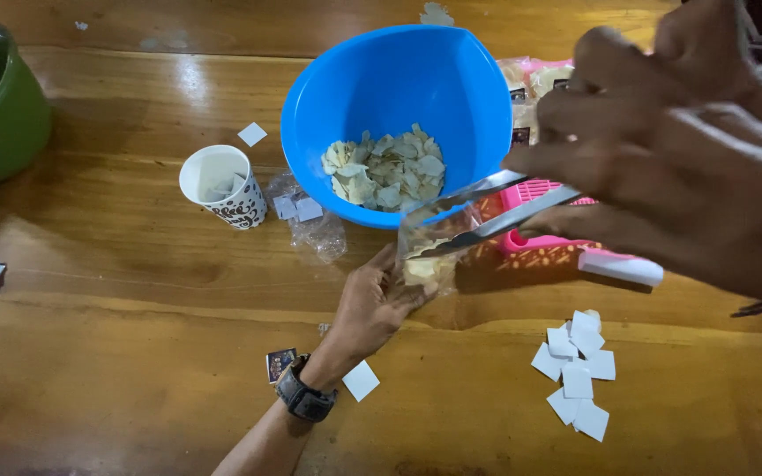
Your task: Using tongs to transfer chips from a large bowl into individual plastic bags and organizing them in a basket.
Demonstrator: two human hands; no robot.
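Blue bowl (396, 84) and paper cup (222, 186) ahead

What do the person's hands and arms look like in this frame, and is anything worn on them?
Both are bare, with no gloves or sleeves in view. The left hand has a dark, chunky wristwatch strapped at the wrist. The right hand sits close to the camera, large and slightly blurred; no ring, band or other marking can be made out on it.

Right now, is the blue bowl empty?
No. The blue bowl holds a pile of pale chips at its bottom, beside the metal tongs in the right hand.
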